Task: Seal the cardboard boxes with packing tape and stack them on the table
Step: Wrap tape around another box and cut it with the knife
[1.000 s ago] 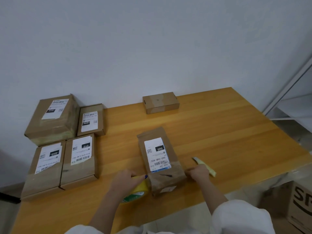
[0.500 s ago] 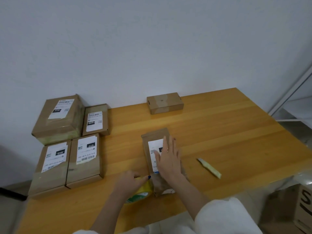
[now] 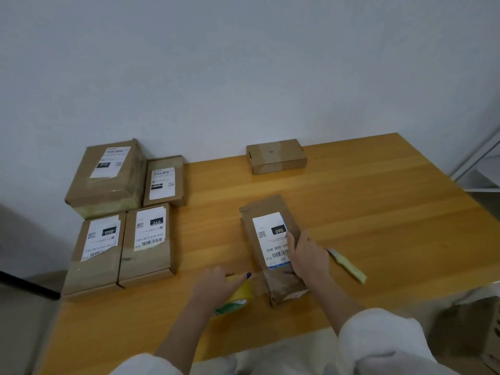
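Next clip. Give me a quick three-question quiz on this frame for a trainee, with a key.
1. True or false: the left hand grips the yellow tape roll.
2. Which number is printed on the box under the right hand? A) 010 B) 060 C) 090
3. Fill in: ___ labelled boxes lie grouped at the left end of the table.
Key: 1 true; 2 B; 3 four.
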